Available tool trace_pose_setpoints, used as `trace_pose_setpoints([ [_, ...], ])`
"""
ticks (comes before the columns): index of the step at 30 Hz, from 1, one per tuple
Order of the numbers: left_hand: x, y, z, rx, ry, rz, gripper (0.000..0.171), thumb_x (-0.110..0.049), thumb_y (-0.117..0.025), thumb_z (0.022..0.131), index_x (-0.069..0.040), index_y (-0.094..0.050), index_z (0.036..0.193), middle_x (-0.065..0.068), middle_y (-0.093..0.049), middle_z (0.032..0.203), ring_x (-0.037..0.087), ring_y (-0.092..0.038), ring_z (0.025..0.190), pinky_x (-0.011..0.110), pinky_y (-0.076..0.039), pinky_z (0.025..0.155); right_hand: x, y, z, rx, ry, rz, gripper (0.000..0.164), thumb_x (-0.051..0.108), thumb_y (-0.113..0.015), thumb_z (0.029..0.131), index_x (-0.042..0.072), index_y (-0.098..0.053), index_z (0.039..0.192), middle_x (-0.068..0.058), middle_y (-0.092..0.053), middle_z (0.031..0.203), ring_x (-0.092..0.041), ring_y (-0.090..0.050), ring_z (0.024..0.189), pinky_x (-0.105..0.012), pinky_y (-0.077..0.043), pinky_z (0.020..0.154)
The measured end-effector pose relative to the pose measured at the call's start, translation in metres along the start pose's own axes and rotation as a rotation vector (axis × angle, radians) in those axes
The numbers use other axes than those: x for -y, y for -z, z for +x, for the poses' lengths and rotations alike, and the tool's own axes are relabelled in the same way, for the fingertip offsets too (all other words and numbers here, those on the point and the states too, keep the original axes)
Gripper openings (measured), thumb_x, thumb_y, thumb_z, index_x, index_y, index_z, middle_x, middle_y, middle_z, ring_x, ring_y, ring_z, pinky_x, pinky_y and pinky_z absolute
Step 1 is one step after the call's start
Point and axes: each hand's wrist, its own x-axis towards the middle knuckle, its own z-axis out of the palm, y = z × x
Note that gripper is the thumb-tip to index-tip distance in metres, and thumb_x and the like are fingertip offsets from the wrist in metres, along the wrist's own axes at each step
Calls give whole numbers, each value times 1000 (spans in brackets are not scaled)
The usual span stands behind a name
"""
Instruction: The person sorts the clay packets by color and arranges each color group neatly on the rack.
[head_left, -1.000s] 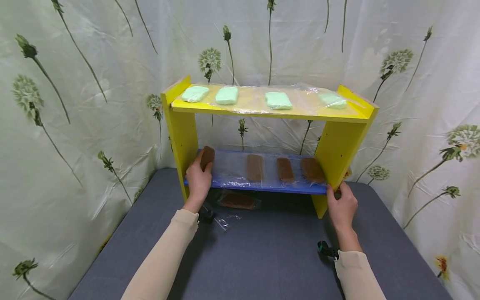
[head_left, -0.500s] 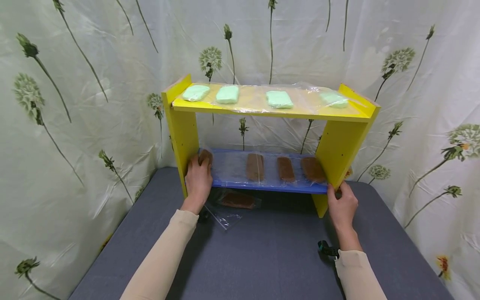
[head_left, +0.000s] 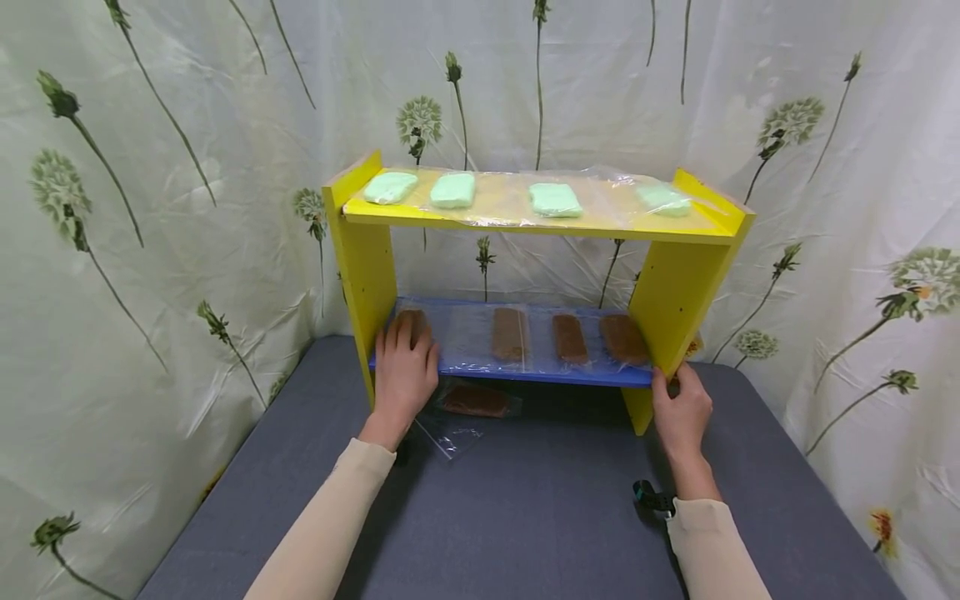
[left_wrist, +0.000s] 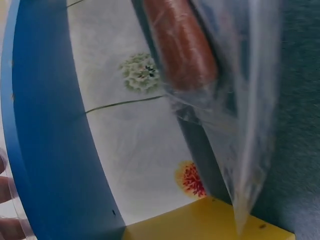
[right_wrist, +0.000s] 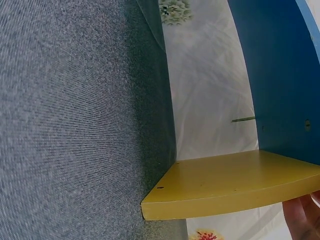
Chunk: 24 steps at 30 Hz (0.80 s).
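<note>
In the head view a small shelf unit has yellow sides, a yellow top board and a blue lower board. My left hand rests at the left end of the blue board, its fingers over a brown slab in clear plastic, partly hidden beneath them. Several similar slabs, such as the middle brown slab, lie further right under clear film. My right hand grips the right side panel near the blue board, thumb on its front edge. Its fingers show below the yellow panel in the right wrist view.
Under the blue board, a bagged brown slab lies on the dark grey table, its clear bag close to the left wrist camera. Several mint-green blocks sit on the top board. A flowered curtain hangs behind.
My left hand first held the brown slab tilted up by the left panel. It lowered the slab onto the blue board, and its fingers now spread over it. My right hand stayed put.
</note>
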Motion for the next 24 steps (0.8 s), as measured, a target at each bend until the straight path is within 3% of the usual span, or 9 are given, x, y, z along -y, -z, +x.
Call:
trace_pose_setpoints([
  [5,-7,7,-11,84,7,87,36,-29,-53,103,-3,-71,119,25,-57,134,47,-50,125,62,-35,107,0,0,1,2,-5,-2,21,23,-67,98,3,-67,106,-15,-67,97,-28,-62,80,-23,-40,68],
  [9,-2,7,-16,142,22,75,38,-30,-50,105,-2,-70,120,25,-57,133,47,-48,127,60,-33,109,1,1,2,3,-3,1,22,23,-67,98,3,-68,106,-15,-67,98,-28,-63,81,-22,-40,69],
  [20,10,7,-19,127,8,-22,35,-26,-54,103,-1,-69,122,24,-55,137,46,-46,131,58,-35,110,0,1,0,4,-3,-6,21,23,-67,98,3,-67,105,-15,-67,95,-28,-61,78,-28,-40,68],
  [24,10,11,-20,80,-22,-60,35,-25,-57,101,-1,-68,124,27,-53,139,48,-43,134,58,-33,111,1,0,-1,4,2,-9,20,22,-66,98,2,-67,103,-15,-66,93,-27,-59,76,-29,-40,67],
])
